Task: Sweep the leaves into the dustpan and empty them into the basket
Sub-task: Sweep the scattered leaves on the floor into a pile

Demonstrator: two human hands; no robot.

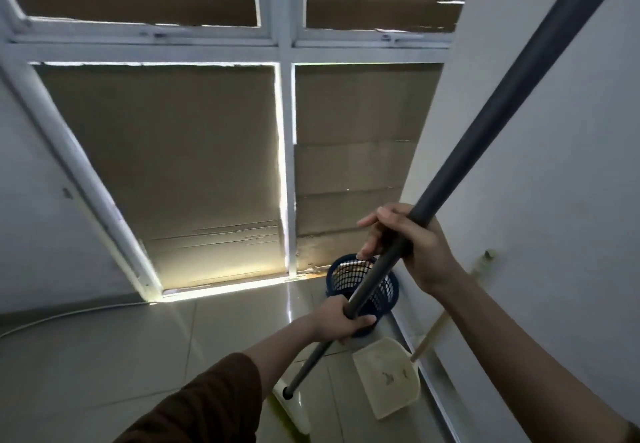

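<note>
Both hands hold a long dark grey broom handle (485,124) that slants from the top right down to a white broom head (294,408) on the floor. My right hand (412,248) grips the handle higher up. Lower down, my left hand (341,321) grips it. A cream dustpan (388,380) lies on the tiled floor by the right wall, with a few small leaf bits on it; its pale stick handle (433,335) leans on the wall. A dark blue mesh basket (349,269) stands in the corner, partly hidden behind the handle and my hands.
A white-framed window (284,131) covered with cardboard (173,165) fills the wall ahead. A white wall (554,165) runs close on the right. A white cable (69,314) lies along the left wall's base. Grey floor tiles (138,345) stretch to the left.
</note>
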